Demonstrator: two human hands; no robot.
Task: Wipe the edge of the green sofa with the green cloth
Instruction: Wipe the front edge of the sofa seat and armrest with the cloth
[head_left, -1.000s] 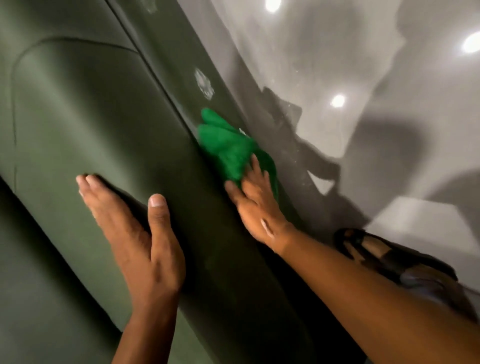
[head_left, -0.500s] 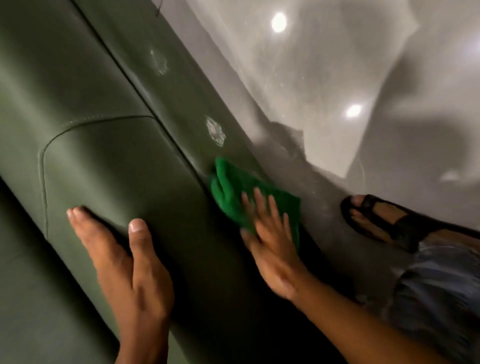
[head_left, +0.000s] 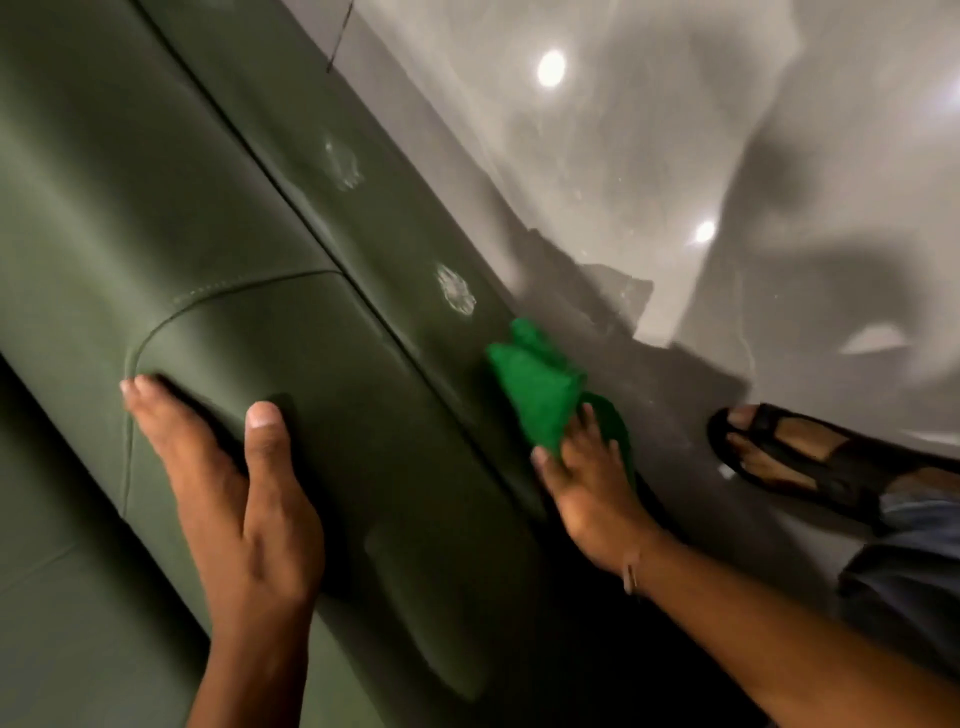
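Observation:
The dark green sofa fills the left and middle of the head view, its outer edge running diagonally from top left to bottom right. A bright green cloth lies bunched on that edge. My right hand presses flat on the lower part of the cloth, fingers spread over it. My left hand rests flat on the sofa's padded top, fingers apart, holding nothing. Two whitish smudges show on the edge above the cloth.
A glossy grey floor with light reflections lies to the right of the sofa. My foot in a black sandal stands on it close to the sofa's base, with a jeans leg behind it.
The view has shifted, so more of the sofa edge and a second smudge show above the cloth. My right hand and the cloth have moved slightly down the edge. My left hand stays flat.

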